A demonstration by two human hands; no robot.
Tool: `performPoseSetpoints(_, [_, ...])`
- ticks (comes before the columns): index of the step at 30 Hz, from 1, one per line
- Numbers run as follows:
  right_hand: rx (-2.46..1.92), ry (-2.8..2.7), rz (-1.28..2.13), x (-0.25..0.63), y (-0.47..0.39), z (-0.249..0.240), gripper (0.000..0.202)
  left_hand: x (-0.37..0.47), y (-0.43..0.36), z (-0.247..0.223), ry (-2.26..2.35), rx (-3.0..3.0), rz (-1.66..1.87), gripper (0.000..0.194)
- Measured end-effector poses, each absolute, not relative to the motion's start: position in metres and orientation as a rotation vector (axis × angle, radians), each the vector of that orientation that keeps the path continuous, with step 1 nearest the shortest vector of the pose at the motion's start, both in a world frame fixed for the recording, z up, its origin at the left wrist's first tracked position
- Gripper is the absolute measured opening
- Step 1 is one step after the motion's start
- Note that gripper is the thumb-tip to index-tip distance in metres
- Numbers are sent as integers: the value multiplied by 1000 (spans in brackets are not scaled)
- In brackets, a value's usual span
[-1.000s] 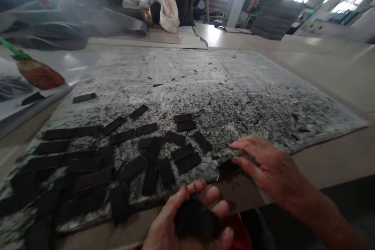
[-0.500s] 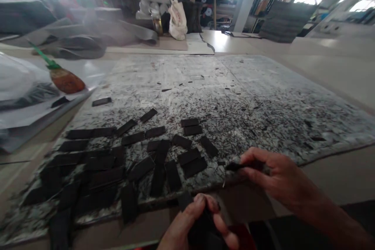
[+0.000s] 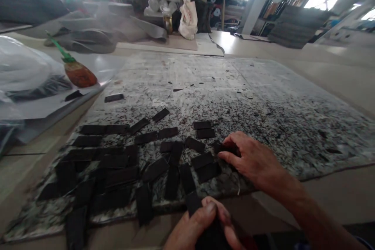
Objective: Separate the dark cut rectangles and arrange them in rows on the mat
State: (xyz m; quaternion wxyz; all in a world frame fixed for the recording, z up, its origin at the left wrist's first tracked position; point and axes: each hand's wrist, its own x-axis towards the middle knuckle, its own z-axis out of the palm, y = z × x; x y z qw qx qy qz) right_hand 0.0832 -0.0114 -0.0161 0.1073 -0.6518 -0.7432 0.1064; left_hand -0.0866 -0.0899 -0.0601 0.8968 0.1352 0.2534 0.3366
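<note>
In the head view, my left hand [image 3: 202,222] is closed around a black strip [image 3: 193,202] at the table's near edge. More dark material fills the palm, partly hidden by the fingers. My right hand [image 3: 252,160] rests low over the board, thumb and fingers closed on the end of a small black rectangular piece [image 3: 217,146]. Something dark also shows between those fingers; what it is I cannot make out. Several similar black pieces [image 3: 121,177] lie scattered and overlapping to the left, with a pair of them [image 3: 204,166] close to my right hand.
Black thread-like scraps cover the pale board [image 3: 175,66]. A brush with a green handle [image 3: 80,74] lies at left beside clear plastic [image 3: 26,62]. Behind stand a white bag [image 3: 188,19], a jar [image 3: 167,21], grey sheeting [image 3: 88,41] and a dark stack [image 3: 299,27].
My right hand has moved left and forward from the board's near edge to a black piece lying there. My left hand keeps its hold. The view has shifted slightly left.
</note>
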Motion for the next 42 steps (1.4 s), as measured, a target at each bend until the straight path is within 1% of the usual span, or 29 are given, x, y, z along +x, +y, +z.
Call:
performPoseSetpoints(3, [-1976,-2158,381,79,-11,-12,11,-87,-89,-66,550,296,707,28])
performPoseSetpoints(8, [-1985,-2093,481,76,-9,-11,12,-91,-87,-65,565,278,702,22])
performPoseSetpoints(14, [-1981,-2023,600,77,-5,-12,23,-90,-88,-51,414,115,662,21])
performPoseSetpoints(18, [-1909,-2033,698,77,-4,-10,10,-91,-88,-48,468,98,639,21])
performPoseSetpoints(21, [-1813,-1961,796,83,-11,-5,13,-93,-88,-48,471,83,645,20])
performPoseSetpoints(23, [-1737,-1897,938,87,-24,1,13,-93,-89,-49,460,46,665,16])
performPoseSetpoints(25, [-1661,-1846,1155,86,-43,10,8,-93,-91,-52,449,-24,706,12])
performPoseSetpoints(26, [-1622,-1832,1263,84,-52,15,5,-93,-92,-53,450,-43,731,16])
performPoseSetpoints(27, [-1586,-1837,1334,81,-61,20,7,-93,-93,-54,455,-43,753,25])
performPoseSetpoints(28, [-1541,-1867,1355,77,-67,23,15,-93,-94,-54,460,-27,773,35])
performPoseSetpoints(29, [-1484,-1915,1341,73,-71,26,24,-93,-94,-54,468,0,791,42])
performPoseSetpoints(30, [-1437,-1967,1294,70,-73,26,30,-93,-95,-54,473,24,803,42])
performPoseSetpoints(31, [-1404,-2014,1215,68,-71,25,31,-93,-96,-55,470,23,806,36])
performPoseSetpoints(33, [-1416,-2073,965,66,-61,17,22,-92,-97,-55,434,-11,807,16])
performPoseSetpoints(34, [-1441,-2095,822,65,-55,12,17,-91,-97,-56,409,-23,804,11])
performPoseSetpoints(36, [-1458,-2177,605,64,-41,0,17,-90,-98,-59,359,-2,804,8])
performPoseSetpoints(39, [-1419,-2370,551,57,-29,-12,27,-89,-98,-62,336,57,804,10])
performPoseSetpoints(42, [-1459,-2473,512,49,-24,-14,28,-89,-98,-62,348,47,789,10])
